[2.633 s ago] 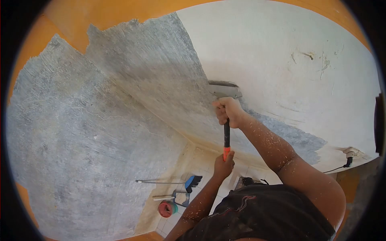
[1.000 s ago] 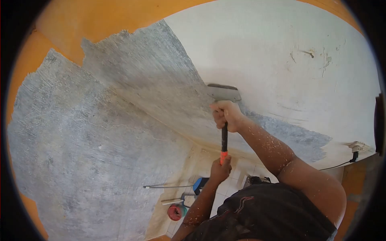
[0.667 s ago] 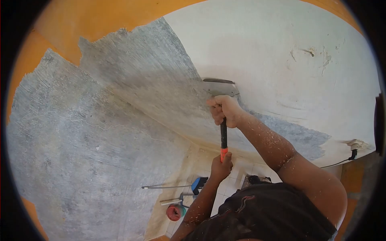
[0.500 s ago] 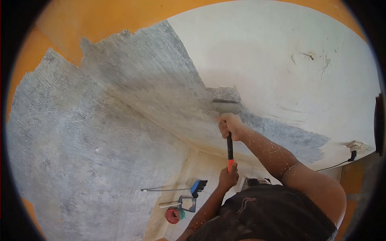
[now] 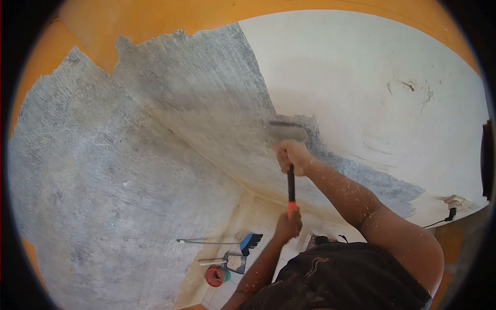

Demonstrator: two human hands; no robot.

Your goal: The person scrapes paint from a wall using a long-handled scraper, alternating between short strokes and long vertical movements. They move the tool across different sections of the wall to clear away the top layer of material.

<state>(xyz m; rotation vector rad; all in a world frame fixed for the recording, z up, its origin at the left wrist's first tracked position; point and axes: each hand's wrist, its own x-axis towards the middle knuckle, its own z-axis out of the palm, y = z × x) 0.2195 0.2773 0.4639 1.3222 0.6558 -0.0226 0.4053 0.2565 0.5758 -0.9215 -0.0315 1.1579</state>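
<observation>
My right hand (image 5: 292, 157) is wrapped round the upper part of a long-handled scraper (image 5: 291, 185), just below its wide head. Lower down, my left hand (image 5: 288, 225) grips the handle at its red section. The blurred scraper head lies against the grey, bared part of the wall (image 5: 206, 88), left of the jagged edge of the white coating (image 5: 330, 67). Small pale flakes dot both forearms.
On the tiled floor (image 5: 209, 295) lie a blue broom (image 5: 251, 243), a dustpan (image 5: 236, 263) and a red container (image 5: 213, 276). A wall corner runs down to the floor. At the right a black plug (image 5: 452, 213) with a cable sits in a socket.
Both hands and the scraper have shifted slightly left and up in view, and the handle is tilted a little differently. The camera view has also moved a little.
</observation>
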